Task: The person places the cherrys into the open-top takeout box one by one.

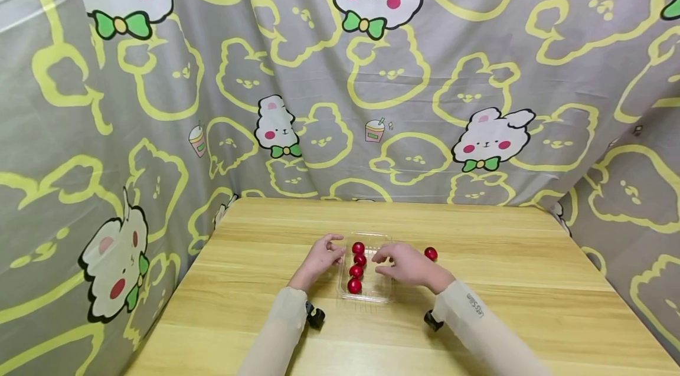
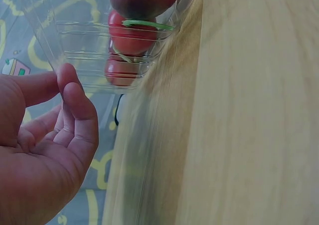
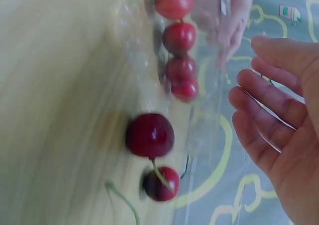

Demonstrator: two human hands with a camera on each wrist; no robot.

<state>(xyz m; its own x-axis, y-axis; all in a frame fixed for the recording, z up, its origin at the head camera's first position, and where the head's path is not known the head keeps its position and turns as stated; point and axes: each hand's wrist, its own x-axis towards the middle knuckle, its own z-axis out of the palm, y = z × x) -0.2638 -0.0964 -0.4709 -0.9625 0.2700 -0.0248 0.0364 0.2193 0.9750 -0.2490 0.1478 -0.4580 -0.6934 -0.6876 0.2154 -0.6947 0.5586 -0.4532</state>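
Observation:
A clear plastic box (image 1: 374, 295) stands on the table with a row of red cherries (image 1: 356, 271) along its left side. At the box's left edge my left hand (image 1: 322, 257) pinches the thin rim between thumb and forefinger, as the left wrist view shows. My right hand (image 1: 406, 264) hovers at the box's right side. Its fingers (image 3: 271, 103) are loosely bent, and nothing lies between them. Outside the box, a dark cherry (image 3: 150, 135) and a smaller cherry (image 3: 161, 183) with stems rest on the table in the right wrist view.
The wooden table (image 1: 255, 234) runs back to a grey patterned curtain (image 1: 319, 87), which also hangs at both sides. One loose cherry (image 1: 431, 254) shows beyond the right wrist. A green stem (image 3: 122, 202) lies in the lower part of the right wrist view.

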